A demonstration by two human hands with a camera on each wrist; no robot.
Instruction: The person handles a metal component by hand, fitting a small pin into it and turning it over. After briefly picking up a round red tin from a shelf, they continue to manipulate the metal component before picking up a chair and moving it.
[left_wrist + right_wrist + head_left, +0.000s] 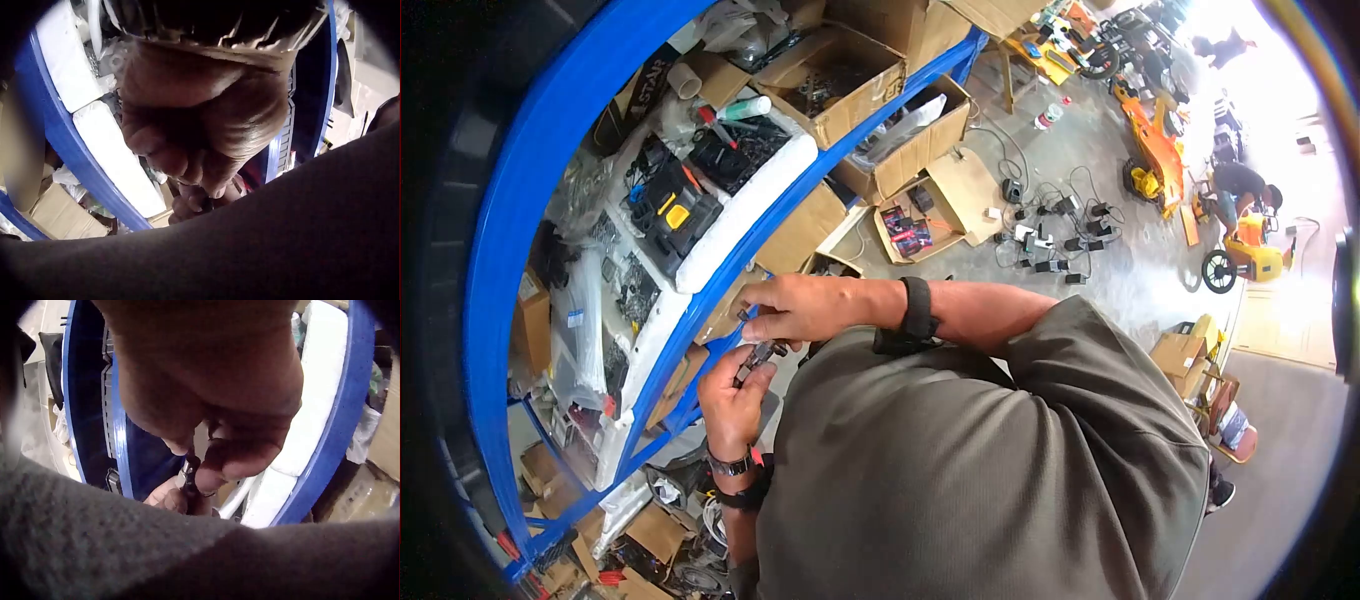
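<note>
In the head view, the left hand [733, 405] grips a small dark metal part [758, 362] between thumb and fingers. Just above it, the right hand [795, 308] has its thumb and fingers bent, with a small dark piece [746, 315] at their tips. Seen from the right wrist, the fingers of the right hand [219, 394] pinch the dark part [189, 474], and the left hand [167, 495] holds it from below. The left wrist view has the left hand [200, 119] with curled fingers, which hide most of the part.
Blue shelving [730, 258] stands close before the hands, with a black and yellow device [672, 215] and white foam [745, 210] on it. Cardboard boxes [840, 85] stand beyond. Adapters and cables [1055, 225] lie on the floor near orange vehicles [1160, 150]; a person [1240, 185] is behind.
</note>
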